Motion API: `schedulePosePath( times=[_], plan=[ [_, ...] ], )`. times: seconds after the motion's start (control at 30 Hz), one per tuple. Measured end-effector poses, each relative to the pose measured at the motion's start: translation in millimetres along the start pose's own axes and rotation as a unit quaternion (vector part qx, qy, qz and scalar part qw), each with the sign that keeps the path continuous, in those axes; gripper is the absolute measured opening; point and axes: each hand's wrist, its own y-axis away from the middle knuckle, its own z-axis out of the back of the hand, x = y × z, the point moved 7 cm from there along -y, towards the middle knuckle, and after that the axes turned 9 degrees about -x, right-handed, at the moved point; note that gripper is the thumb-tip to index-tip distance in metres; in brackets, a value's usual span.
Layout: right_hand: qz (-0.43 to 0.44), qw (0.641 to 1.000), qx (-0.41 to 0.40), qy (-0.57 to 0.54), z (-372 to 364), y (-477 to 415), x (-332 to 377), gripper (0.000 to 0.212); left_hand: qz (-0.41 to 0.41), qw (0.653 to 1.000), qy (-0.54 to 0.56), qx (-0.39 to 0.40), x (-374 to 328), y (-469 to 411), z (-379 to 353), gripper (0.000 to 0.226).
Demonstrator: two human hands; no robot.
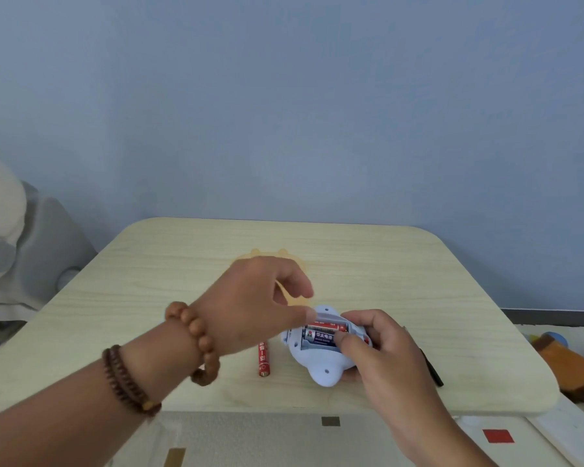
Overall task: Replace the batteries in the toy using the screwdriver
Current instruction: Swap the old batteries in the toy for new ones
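Clearly the right hand (378,348) gripped the pale blue toy (321,362) near the middle of the surface (418,264), thumb on a dark battery (321,338) in the open bay. The left hand (260,308) pinched at the bay's far edge; what it held I cannot tell. Seating each cell flat, poles matched, would serve best. A red battery (263,359) lay just left; a dark tool (432,369), likely the screwdriver, lay right.

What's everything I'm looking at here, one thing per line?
Table: one, pale wood, centre.
Toy: one, light blue, on table, compartment open.
Batteries in toy: two showing, one red, one dark.
Loose battery: one, red, left of toy.
Screwdriver: one, black, mostly hidden behind right hand.
Orange plate: one, behind left hand.
Bracelets: two, brown beads, left wrist.
Left hand: over toy.
Right hand: holding toy.
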Motion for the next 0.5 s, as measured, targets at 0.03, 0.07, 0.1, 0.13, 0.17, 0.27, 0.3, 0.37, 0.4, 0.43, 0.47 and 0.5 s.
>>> schedulePosePath(
  times=[0.03, 0.07, 0.1, 0.13, 0.17, 0.27, 0.3, 0.37, 0.4, 0.43, 0.47, 0.5],
  plan=[
    [0.002, 1.000, 0.001, -0.001, 0, 0, 0, 0.015, 0.023, 1.000, -0.011, 0.012, 5, 1, 0, 0.021],
    [0.003, 1.000, 0.002, -0.002, 0, 0, 0, 0.016, 0.045, 0.998, -0.021, 0.028, 9, 3, -2, 0.025],
    [0.004, 1.000, 0.003, -0.004, 0, 0, 1, 0.016, 0.064, 0.996, -0.029, 0.045, 12, 5, -6, 0.027],
    [0.004, 1.000, 0.004, -0.004, 1, 1, 2, 0.017, 0.080, 0.994, -0.036, 0.060, 14, 7, -11, 0.028],
    [0.004, 1.000, 0.004, -0.001, 1, 0, 2, 0.017, 0.093, 0.992, -0.039, 0.070, 15, 8, -16, 0.028],
    [0.002, 1.000, 0.008, 0.008, 1, 1, 1, 0.017, 0.135, 0.987, -0.031, 0.085, 18, 7, -27, 0.024],
    [0.003, 1.000, 0.010, 0.011, 1, 1, 1, 0.017, 0.152, 0.985, -0.018, 0.085, 19, 6, -29, 0.023],
    [0.004, 1.000, 0.015, 0.014, 2, 0, 0, 0.016, 0.188, 0.978, 0.029, 0.088, 21, 5, -33, 0.023],
    [0.003, 1.000, 0.020, 0.012, 1, 0, 0, 0.016, 0.203, 0.973, 0.051, 0.092, 23, 5, -34, 0.023],
    [0.004, 1.000, 0.024, 0.010, 1, 0, 1, 0.015, 0.216, 0.969, 0.070, 0.096, 25, 6, -36, 0.023],
    [0.005, 1.000, 0.027, 0.011, 1, -1, 1, 0.015, 0.228, 0.965, 0.087, 0.099, 26, 6, -37, 0.024],
    [0.006, 0.999, 0.028, 0.013, 1, -1, 1, 0.015, 0.238, 0.961, 0.101, 0.101, 28, 6, -38, 0.025]
  ],
)
